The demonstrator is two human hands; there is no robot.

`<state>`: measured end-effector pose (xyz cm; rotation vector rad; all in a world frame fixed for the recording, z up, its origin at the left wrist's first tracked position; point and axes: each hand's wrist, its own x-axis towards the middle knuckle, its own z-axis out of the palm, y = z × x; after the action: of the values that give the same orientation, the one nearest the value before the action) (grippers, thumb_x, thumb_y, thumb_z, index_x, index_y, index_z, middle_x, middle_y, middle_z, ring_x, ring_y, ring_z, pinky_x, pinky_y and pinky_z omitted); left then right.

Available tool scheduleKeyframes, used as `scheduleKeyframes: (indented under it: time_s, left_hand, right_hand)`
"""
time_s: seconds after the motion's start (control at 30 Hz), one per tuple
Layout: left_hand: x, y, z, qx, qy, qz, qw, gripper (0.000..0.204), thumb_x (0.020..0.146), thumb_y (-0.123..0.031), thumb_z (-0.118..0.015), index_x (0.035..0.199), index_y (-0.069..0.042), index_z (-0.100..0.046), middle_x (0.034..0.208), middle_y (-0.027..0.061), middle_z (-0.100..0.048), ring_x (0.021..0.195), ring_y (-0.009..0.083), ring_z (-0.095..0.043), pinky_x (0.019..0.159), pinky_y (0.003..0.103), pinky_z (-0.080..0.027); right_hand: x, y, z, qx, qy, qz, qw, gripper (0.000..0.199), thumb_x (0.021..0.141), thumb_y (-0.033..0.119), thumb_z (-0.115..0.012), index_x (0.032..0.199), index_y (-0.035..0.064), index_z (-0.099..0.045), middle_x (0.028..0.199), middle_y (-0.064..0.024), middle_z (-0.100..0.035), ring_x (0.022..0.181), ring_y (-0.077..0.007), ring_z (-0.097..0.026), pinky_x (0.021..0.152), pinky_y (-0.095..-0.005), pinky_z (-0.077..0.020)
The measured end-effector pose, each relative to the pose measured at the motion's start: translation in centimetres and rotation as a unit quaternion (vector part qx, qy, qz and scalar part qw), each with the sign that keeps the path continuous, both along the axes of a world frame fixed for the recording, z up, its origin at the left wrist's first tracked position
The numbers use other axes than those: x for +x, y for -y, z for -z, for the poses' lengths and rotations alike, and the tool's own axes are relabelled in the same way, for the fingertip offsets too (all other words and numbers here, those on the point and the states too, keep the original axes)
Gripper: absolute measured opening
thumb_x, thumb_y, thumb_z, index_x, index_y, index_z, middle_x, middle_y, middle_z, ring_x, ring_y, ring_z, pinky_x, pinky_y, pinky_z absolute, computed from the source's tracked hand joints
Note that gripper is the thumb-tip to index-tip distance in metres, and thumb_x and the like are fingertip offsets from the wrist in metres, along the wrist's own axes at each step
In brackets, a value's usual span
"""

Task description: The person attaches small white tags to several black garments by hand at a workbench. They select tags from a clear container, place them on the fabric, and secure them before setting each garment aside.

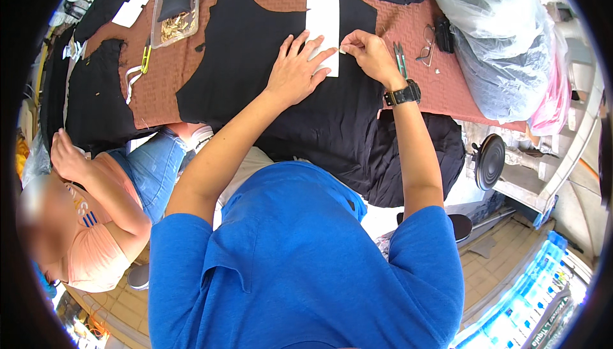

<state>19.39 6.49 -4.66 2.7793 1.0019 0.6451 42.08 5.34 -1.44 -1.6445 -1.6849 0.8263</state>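
A black cut fabric panel [249,46] lies spread in front of me, with a white rectangular paper strip [323,11] on top of it. My left hand [295,71] rests open on the strip, fingers spread across its left and lower part. At the strip's right edge, my right hand [370,55] is closed in a pinch. Something small and pale shows at its fingertips, too small to name. The panel's lower part hangs over the table's near edge toward my lap. A black watch sits on my right wrist.
Left on the brown-covered table [424,87] are a clear plastic box [186,38] with gold-coloured pieces and a yellow cutter [146,59]. Thread snips [400,60], eyeglasses [426,46] and large plastic bags [498,30] are at right. Another person [105,221] sits at my left.
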Motion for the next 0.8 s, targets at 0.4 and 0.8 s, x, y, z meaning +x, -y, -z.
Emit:
scheduleKeyframes:
  time_s: [0.4,0.8]
  left_hand:
    - [0.1,0.0,-0.1,-0.003,-0.014,0.003,1.0,0.045,0.102,-0.04,-0.054,0.145,-0.026,-0.053,0.154,0.0059,-0.043,0.146,0.0334,-0.032,0.12,0.055,-0.024]
    - [0.1,0.0,-0.2,-0.002,-0.012,0.004,1.0,0.044,0.102,-0.04,-0.053,0.144,-0.025,-0.053,0.152,0.0061,-0.044,0.146,0.0332,-0.032,0.12,0.055,-0.024]
  right_hand:
    - [-0.7,-0.7,-0.4,0.016,-0.014,-0.045,0.999,0.022,0.09,-0.001,-0.069,0.108,-0.0006,-0.058,0.087,-0.0076,-0.067,0.08,-0.0148,-0.065,0.074,-0.0304,-0.054]
    - [-0.3,-1.8,0.1,0.073,0.07,-0.121,0.987,0.034,0.087,-0.009,-0.065,0.113,0.001,-0.045,0.082,-0.0158,-0.064,0.081,-0.0325,-0.069,0.072,-0.0397,-0.0526]
